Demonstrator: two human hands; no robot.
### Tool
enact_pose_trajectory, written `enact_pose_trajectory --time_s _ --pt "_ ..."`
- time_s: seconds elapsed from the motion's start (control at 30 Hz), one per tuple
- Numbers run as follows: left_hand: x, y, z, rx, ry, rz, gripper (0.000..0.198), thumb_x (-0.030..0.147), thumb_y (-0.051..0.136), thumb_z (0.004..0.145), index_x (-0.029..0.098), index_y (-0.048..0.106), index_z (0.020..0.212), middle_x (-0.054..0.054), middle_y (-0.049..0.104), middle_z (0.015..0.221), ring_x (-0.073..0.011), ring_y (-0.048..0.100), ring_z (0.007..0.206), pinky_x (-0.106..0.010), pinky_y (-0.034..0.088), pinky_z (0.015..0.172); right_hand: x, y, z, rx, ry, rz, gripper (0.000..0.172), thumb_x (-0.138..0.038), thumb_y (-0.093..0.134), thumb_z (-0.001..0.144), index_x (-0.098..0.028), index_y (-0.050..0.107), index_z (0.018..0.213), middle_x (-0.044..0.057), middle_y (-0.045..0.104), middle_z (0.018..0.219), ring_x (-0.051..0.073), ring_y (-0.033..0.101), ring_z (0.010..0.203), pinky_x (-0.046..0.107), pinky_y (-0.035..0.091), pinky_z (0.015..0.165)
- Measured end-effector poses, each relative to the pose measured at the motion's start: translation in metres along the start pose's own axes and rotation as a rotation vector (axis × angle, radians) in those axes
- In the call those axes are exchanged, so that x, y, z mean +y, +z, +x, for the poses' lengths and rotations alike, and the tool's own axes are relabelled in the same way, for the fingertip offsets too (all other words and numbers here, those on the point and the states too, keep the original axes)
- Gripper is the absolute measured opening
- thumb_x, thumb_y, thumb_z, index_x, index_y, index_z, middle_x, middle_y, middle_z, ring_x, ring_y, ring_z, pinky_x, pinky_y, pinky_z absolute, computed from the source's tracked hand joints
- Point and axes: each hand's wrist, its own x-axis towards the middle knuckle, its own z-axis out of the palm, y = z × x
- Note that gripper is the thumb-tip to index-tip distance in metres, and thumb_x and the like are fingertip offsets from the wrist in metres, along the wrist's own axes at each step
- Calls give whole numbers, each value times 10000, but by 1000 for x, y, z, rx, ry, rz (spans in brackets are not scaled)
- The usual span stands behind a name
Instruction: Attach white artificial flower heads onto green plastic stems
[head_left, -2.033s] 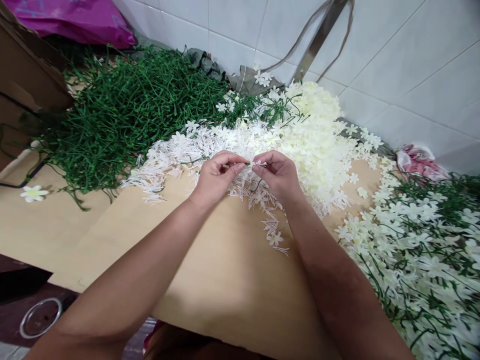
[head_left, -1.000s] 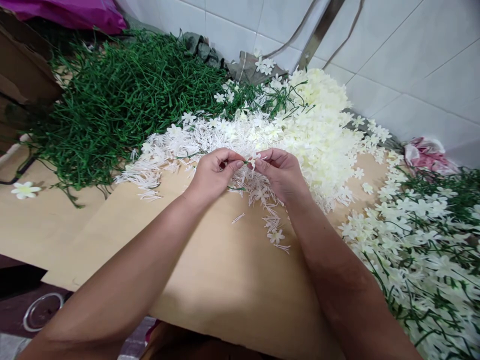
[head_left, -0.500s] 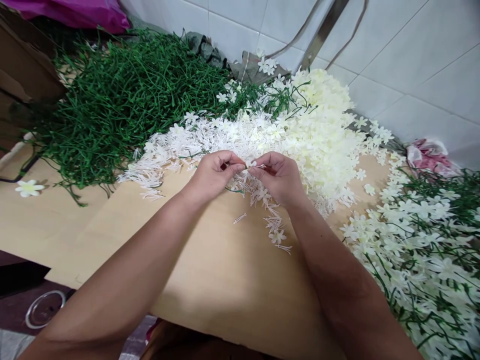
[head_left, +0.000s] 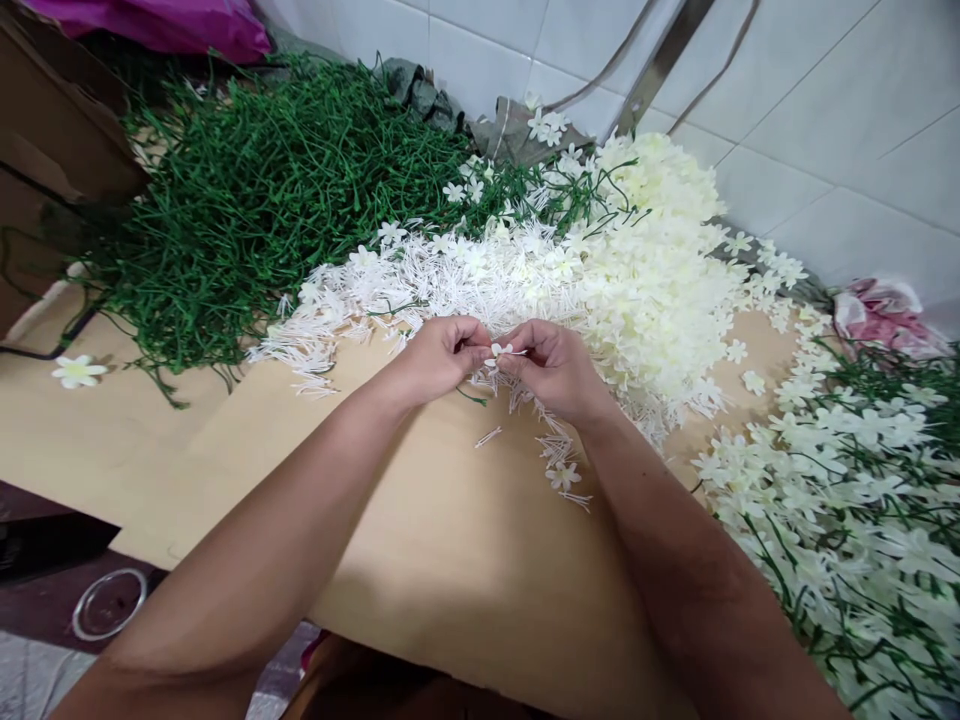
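Fingertips of my left hand (head_left: 442, 360) are pinched on a small white artificial flower (head_left: 498, 352) with a pale yellow centre. Close beside it, my right hand (head_left: 555, 368) is closed in a pinch on a thin white stamen (head_left: 519, 352) at the flower's edge. The stamen's far end is hidden by the fingers. Both hands hover over the near edge of a pile of white stamens (head_left: 442, 285). A short green stem end (head_left: 472, 397) shows just under the left fingers.
Green plastic stems (head_left: 292, 200) are heaped at the back left, loose flower heads (head_left: 652, 240) at the back right. Finished-looking stemmed flowers (head_left: 847, 500) cover the right side. One larger flower (head_left: 79, 371) lies left on the brown tabletop (head_left: 435, 540). A tiled wall (head_left: 810, 90) stands behind.
Both hands have come slightly down and nearer to me, still pinching together. The flower between the fingertips now shows its face more clearly. The whole view has shifted a little.
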Motion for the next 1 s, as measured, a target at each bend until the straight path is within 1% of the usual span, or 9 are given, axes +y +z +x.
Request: enact_pose_trajectory --time_s 0.1,0.23,0.37,0.47,0.57,0.67,0.73,0.9,1.0 --pt "-1 2 1 -3 -24 28 129 134 593 660 166 504 572 61 416 488 -56 332 465 -208 252 471 3 1 -1 -16 8 -12 394 -455 845 554 -190 563 629 -10 633 664 114 542 620 272 427 591" --pt "1 4 1 -6 -45 24 115 126 591 682 167 519 603 61 432 511 -65 339 475 -223 276 496 5 0 1 17 -25 -9 414 -488 837 560 -192 556 632 -26 604 627 98 509 589 257 410 567" --pt "2 4 0 -10 -8 35 155 259 600 768 169 550 652 52 423 535 -77 344 492 -227 269 489 4 -7 4 29 -60 87 412 -505 847 544 -204 591 661 -33 614 614 94 513 570 253 429 559" --pt "0 3 -1 -70 24 101 252 369 553 835 162 598 698 39 426 541 -87 352 499 -231 266 483 5 -12 5 27 -53 199 387 -467 859 551 -209 600 680 -36 636 632 106 580 605 267 477 613" --pt "2 2 -2 -95 70 104 305 410 519 864 165 607 706 26 479 578 -91 385 521 -230 296 499 9 -12 5 5 -16 286 360 -423 863 570 -211 605 704 -47 641 637 106 601 596 286 502 655" --pt "5 2 -3 -83 108 88 317 408 532 869 167 579 669 19 525 623 -94 434 568 -227 348 544 13 -11 5 -27 30 332 362 -409 871 562 -210 605 706 -51 643 635 105 600 579 292 509 656" --pt "6 2 -3 -80 118 70 309 385 529 879 168 565 663 25 518 617 -92 438 571 -229 367 566 14 -10 5 -32 44 348 362 -407 874 559 -210 604 699 -50 643 624 107 603 575 283 506 637" --pt "7 4 -3 -48 101 68 292 305 495 895 165 527 641 47 443 569 -82 380 531 -224 332 552 8 -11 4 4 99 383 373 -383 894 521 -200 602 665 -54 643 604 87 596 545 234 485 575" --pt "10 5 -3 -53 86 102 303 300 490 901 160 517 634 47 450 582 -81 387 545 -221 330 567 3 -12 3 8 139 377 399 -377 911 472 -190 599 634 -55 636 581 78 597 545 211 482 568"
